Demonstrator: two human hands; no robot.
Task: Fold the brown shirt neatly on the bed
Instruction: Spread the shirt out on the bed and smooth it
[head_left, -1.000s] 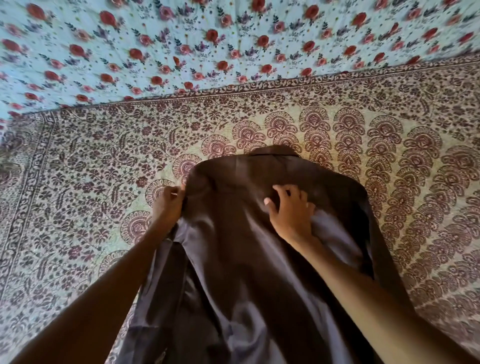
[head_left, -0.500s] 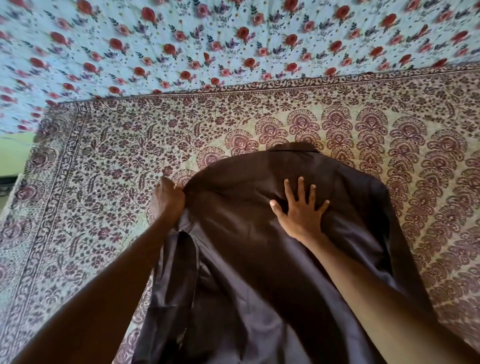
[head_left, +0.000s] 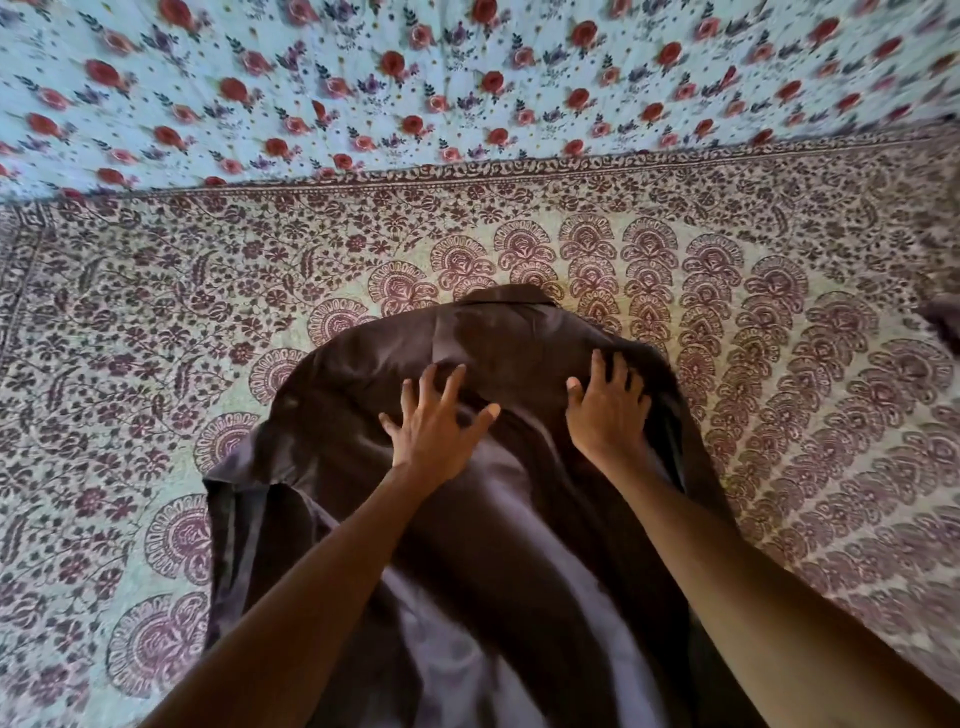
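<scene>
Left hand (head_left: 435, 422) and right hand (head_left: 609, 413), grips released, press the glossy brown shirt (head_left: 519, 338)

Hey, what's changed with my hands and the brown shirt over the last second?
The left hand let go of the left shoulder edge of the brown shirt and moved right onto its back, fingers spread flat. The right hand slid from the middle of the shirt toward the right shoulder. The shirt still lies with its collar pointing away on the patterned bedsheet.
</scene>
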